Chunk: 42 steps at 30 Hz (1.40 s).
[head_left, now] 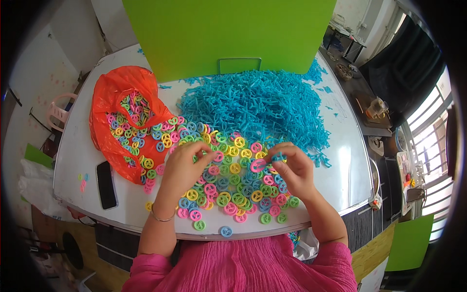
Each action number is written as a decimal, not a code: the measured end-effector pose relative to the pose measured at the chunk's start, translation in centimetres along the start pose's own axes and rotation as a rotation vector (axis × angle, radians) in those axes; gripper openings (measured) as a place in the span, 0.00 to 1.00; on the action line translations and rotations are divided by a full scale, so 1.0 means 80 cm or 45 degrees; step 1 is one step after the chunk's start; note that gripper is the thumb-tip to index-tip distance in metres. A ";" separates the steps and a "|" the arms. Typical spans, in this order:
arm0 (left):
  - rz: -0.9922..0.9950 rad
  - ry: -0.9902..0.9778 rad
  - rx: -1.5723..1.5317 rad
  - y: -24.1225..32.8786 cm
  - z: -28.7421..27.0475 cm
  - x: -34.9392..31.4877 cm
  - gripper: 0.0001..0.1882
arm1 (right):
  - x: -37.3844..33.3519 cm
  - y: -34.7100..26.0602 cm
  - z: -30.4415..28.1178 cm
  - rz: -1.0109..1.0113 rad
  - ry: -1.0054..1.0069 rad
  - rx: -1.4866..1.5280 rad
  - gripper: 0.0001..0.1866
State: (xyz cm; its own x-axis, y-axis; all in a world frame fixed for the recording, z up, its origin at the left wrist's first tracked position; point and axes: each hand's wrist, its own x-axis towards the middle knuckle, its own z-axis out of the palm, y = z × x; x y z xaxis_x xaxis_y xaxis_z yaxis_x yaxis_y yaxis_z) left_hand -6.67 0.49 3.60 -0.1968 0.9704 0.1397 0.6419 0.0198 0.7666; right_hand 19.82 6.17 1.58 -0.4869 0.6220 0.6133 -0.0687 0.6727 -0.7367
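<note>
Between the thumb and forefinger of the right hand (296, 168), a teal piece (277, 156) is pinched, with a pink wheel (257, 166) apparently held at its tip — a light grip that leaves the wheel's spokes uncovered would probably work best. Across from it, the left hand (188, 159) curls thumb toward forefinger beside a second wheel (218, 156); whether it grips that one, I cannot tell. Just beyond the right hand lies the teal heap (253, 102), and loose wheels (234, 168) spread between both hands — short reaches should suffice.
</note>
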 end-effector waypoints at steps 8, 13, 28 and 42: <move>0.286 -0.179 0.553 -0.019 0.011 -0.014 0.12 | -0.006 0.009 0.002 0.821 0.097 0.701 0.09; 0.075 -0.141 0.121 -0.005 0.018 -0.002 0.11 | -0.007 0.006 0.020 0.857 0.066 0.693 0.07; -0.242 -0.166 -1.357 0.024 0.072 -0.034 0.08 | -0.020 -0.004 0.064 0.716 0.217 0.524 0.10; 0.284 0.027 -1.167 0.029 0.074 -0.047 0.05 | -0.017 -0.019 0.055 0.323 0.119 -0.150 0.15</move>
State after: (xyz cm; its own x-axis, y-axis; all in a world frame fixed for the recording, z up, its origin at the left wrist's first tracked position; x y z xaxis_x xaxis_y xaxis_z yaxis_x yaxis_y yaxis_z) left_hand -0.06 -1.71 1.14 -0.1588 0.9241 0.3475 -0.1646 -0.3718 0.9136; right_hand 16.73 2.58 0.60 -0.3932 0.8067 0.4411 0.1491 0.5293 -0.8352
